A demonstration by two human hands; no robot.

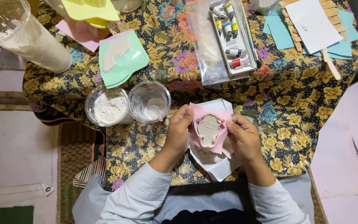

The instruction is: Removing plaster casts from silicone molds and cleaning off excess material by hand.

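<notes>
Both hands held a pink mould filled with pale plaster over a sheet of white paper.

The left hand (178, 132) and the right hand (243, 137) gripped the pink mould (210, 129) from either side, fingers (186, 117) curled tight over its edges and bending them, above the white paper (212, 164) at the near edge of the floral tabletop (295, 91). Just beside the left hand stood two clear cups, one of white powder (107, 105) and one smeared with wet plaster (149, 102). Farther off lay a green mould (123, 58) with a pale cast in it, a tray of paint tubes (231, 37), a tall plastic cup (23, 35) on its side, and craft sticks (295, 29) under white paper.
</notes>
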